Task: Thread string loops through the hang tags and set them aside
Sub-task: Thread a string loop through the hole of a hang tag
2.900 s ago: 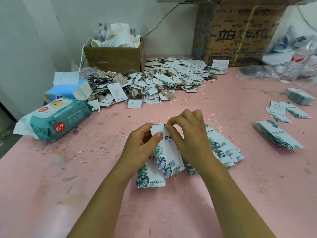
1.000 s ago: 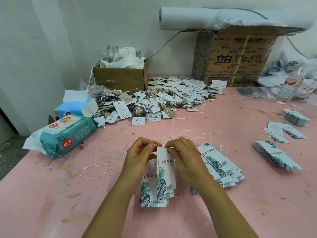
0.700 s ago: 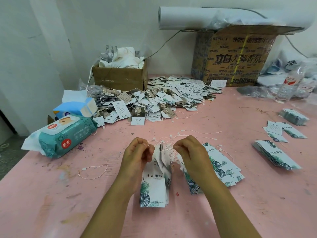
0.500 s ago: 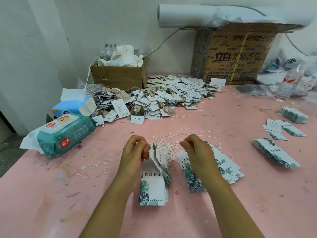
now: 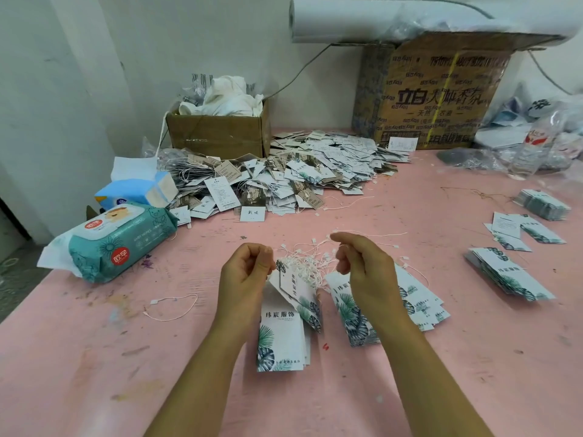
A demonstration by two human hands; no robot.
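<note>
1. Two hands over pink desk (image 5: 94,357), apart, w/ tangle of white string loops (image 5: 304,264) between them.
2. Left hand (image 5: 244,279): fingers pinched shut on top edge of small bunch of hang tags (image 5: 284,332); tags hang down, lower ends at desk surface.
3. Right hand (image 5: 366,266): fingers curled, thumb and forefinger closed; grip on a string not confirmable.
4. Fanned stack of leaf-print tags (image 5: 419,301) flat on desk, just under and beside right hand.
5. Big heap of strung tags (image 5: 284,178) at desk rear, in front of cardboard box (image 5: 217,137).
6. Wet-wipes pack (image 5: 116,241) at left; single loose loop (image 5: 172,307) near it.
</note>
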